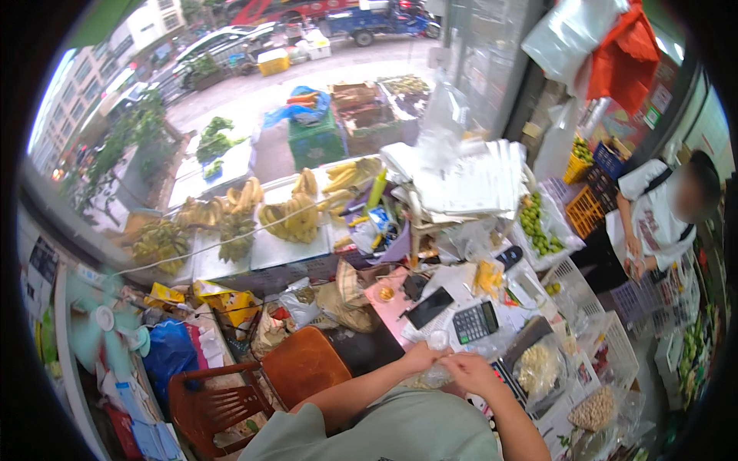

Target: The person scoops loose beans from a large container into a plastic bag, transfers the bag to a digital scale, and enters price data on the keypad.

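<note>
My left hand [424, 356] and my right hand [468, 369] meet in front of my torso, both pinching the top of a clear plastic bag [433, 376]. The bag hangs below the fingers; its contents are not clear. Just beyond the hands lie a calculator [475, 322] and a black smartphone [429, 308] on papers. An orange-yellow bagged item [487, 279] is farther back. To the right of my right hand, pale peeled pieces [537, 367] sit in a clear bag on what looks like a weighing scale, its red digits [498, 374] partly visible beside my forearm.
A wooden chair [305, 363] stands at left, near a spinning fan [105, 318]. Bananas [291, 218] line the window ledge. Stacked white bags or sheets [470, 178] stand ahead. At right are a bag of nuts or beans [592, 408], green fruit [536, 226] and a standing person [657, 213].
</note>
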A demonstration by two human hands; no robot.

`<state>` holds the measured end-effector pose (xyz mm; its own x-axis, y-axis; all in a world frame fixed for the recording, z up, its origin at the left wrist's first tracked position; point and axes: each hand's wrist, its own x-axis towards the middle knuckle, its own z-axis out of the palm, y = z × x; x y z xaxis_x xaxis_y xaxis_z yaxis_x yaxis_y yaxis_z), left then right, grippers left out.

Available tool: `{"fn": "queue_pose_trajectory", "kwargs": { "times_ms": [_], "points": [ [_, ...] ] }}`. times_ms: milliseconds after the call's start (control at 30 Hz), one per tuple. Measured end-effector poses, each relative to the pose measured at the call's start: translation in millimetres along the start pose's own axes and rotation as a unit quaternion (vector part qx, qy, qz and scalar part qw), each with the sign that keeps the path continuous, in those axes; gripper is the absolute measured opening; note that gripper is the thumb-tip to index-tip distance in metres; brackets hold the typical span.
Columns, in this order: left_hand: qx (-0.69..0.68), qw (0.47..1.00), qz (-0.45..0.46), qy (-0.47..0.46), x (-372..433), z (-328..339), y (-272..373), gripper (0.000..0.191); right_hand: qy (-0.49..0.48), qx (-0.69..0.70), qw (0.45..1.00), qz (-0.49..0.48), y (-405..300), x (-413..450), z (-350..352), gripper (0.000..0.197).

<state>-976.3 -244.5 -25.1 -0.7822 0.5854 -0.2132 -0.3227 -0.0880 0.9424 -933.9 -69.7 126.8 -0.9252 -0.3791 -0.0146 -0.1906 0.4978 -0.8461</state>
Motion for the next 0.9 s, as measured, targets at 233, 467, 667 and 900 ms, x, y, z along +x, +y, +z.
{"fn": "queue_pose_trajectory", "kwargs": {
  "times_ms": [233,467,667,900],
  "points": [
    [0.000,0.988,-0.137,-0.065,-18.8,-4.4,15.8,0.029,0.075,0.023,0.988,0.130,88.5,-40.8,28.5,0.035],
    [-0.081,0.984,-0.147,-0.056,-15.7,-6.7,12.2,0.026,0.069,-0.051,0.994,0.067,52.6,-31.9,23.9,0.032],
    [-0.098,0.964,-0.241,0.054,-4.5,21.4,47.4,0.027,-0.037,-0.097,0.986,-0.127,14.4,-10.8,17.4,0.023],
    [-0.225,0.939,-0.251,0.066,-7.9,3.1,25.3,0.025,-0.107,0.037,0.994,-0.011,15.9,-16.1,-1.7,0.034]
  ]
}}
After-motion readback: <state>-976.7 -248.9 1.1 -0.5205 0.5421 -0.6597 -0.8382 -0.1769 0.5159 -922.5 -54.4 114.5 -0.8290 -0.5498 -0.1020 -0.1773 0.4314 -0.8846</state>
